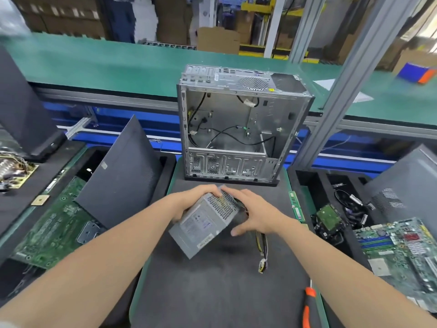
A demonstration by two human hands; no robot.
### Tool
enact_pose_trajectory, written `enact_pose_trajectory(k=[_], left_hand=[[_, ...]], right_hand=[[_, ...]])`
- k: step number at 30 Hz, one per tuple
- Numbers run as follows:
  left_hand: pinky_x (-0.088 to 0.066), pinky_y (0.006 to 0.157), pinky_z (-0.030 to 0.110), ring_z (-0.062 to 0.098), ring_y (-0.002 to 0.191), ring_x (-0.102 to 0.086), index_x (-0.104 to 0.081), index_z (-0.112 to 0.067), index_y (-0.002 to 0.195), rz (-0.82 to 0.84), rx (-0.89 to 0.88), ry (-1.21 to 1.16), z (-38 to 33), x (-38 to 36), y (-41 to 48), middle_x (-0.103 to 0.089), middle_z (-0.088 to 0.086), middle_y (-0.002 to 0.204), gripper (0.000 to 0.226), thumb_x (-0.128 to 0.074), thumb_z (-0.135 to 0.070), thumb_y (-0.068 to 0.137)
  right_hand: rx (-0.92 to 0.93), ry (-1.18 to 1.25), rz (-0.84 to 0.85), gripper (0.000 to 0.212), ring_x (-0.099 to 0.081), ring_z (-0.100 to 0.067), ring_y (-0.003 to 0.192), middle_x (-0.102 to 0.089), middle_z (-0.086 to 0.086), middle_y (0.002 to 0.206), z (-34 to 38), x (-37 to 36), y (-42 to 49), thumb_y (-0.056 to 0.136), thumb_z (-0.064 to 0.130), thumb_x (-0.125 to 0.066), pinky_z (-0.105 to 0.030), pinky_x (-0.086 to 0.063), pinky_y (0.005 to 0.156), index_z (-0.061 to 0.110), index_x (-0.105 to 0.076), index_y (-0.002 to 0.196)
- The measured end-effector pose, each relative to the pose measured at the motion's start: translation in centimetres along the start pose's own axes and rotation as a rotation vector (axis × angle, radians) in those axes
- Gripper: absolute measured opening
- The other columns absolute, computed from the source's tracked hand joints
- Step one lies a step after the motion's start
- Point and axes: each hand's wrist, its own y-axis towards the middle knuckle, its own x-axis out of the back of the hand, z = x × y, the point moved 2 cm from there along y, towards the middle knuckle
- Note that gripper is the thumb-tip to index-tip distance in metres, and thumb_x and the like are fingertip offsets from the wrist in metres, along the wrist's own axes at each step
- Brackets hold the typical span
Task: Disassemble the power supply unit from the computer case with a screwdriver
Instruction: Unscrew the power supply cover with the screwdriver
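A grey power supply unit [203, 223] with a perforated end and labels on its side is held tilted above the black mat [212, 292], outside the case. My left hand [189, 200] grips its far left end. My right hand [257, 214] grips its right side, where the cable bundle [262, 252] leaves it and hangs down onto the mat. The open silver computer case [236, 124] stands beyond my hands, with loose black cables inside. An orange-handled screwdriver [307, 306] lies on the mat by my right forearm.
A black side panel [123, 176] leans over a green motherboard [54, 223] in the left tray. The right tray holds another motherboard [402, 247], a hard drive [328, 218] and cables. A RAM stick [295, 207] lies at the mat's right edge. A green conveyor [118, 65] runs behind.
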Motion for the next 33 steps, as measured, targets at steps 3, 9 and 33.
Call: enact_pose_trajectory(k=[3,9,33], left_hand=[[-0.045,0.111,0.043,0.032,0.107,-0.072,-0.080,-0.020,0.103,-0.013,0.062,-0.045,0.3,0.5,0.3,-0.077,0.011,0.117,0.085,-0.079,-0.084,0.046],[-0.061,0.081,0.045,0.037,0.092,-0.077,-0.076,-0.013,0.103,-0.168,0.078,-0.274,2.4,1.6,0.8,-0.079,0.017,0.107,0.094,-0.065,-0.093,0.054],[-0.049,0.104,0.041,0.023,0.115,-0.061,-0.078,-0.026,0.097,-0.460,-0.066,0.584,3.2,2.7,3.3,-0.073,-0.003,0.112,0.078,-0.058,-0.096,0.068]], right_hand=[[-0.055,0.000,-0.014,0.111,-0.050,-0.015,0.126,-0.059,0.005,0.136,0.7,0.1,0.5,0.064,0.071,-0.082,-0.029,-0.040,0.101,0.054,-0.024,0.157],[-0.383,0.288,0.060,0.085,-0.068,-0.015,0.108,-0.073,0.008,0.122,0.7,0.2,-0.2,0.061,0.084,-0.073,-0.028,-0.052,0.086,0.036,-0.069,0.132],[-0.813,0.937,0.391,0.039,-0.072,-0.038,0.101,-0.073,-0.022,0.086,-0.5,-2.0,-0.5,0.096,-0.005,-0.050,-0.040,-0.056,0.102,-0.003,-0.078,0.069]])
